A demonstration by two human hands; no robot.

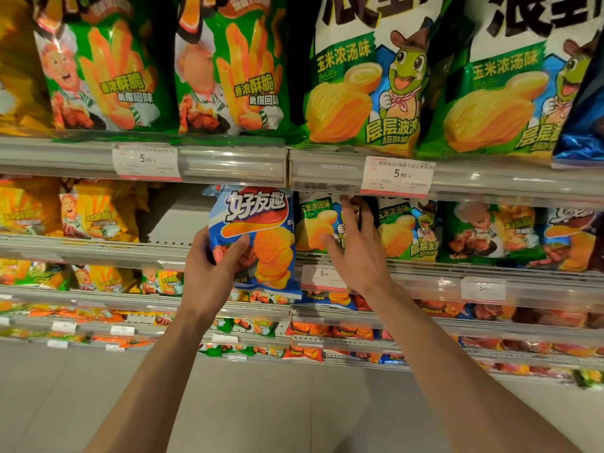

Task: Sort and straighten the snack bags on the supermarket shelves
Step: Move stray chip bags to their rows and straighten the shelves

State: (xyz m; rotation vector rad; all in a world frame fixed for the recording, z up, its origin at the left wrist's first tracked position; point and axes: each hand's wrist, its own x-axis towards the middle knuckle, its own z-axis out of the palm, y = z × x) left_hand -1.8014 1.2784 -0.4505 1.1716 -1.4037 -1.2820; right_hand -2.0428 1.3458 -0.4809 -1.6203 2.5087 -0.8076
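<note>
While my left hand (209,269) grips a blue crisp bag (256,238) by its lower left corner, thumb curled across the front, my right hand (354,246) reaches with straight, spread fingers toward the green corn-soup bags (407,230) on the second shelf (425,268). The blue bag hangs upright in front of the shelves, just left of the green row, beside a bare gap (176,220) in the stock; it rests on no shelf.

My right fingertips lie over the leftmost green bag (315,223); whether they touch it I cannot tell.

Risks, as I judge them: a corner grip on a puffed, slippery bag is weak, and a slight twist of the wrist could let it slide out and drop to the floor. Squeezing harder could crush the crisps. A flat-handed push on the green bags could tip them backward or knock their neighbours askew, since they stand loosely side by side. The shelf rail above, with its price tag (397,176), sits close over my right fingers, and lifting carelessly could snag the tag or catch a bag's top edge.
</note>
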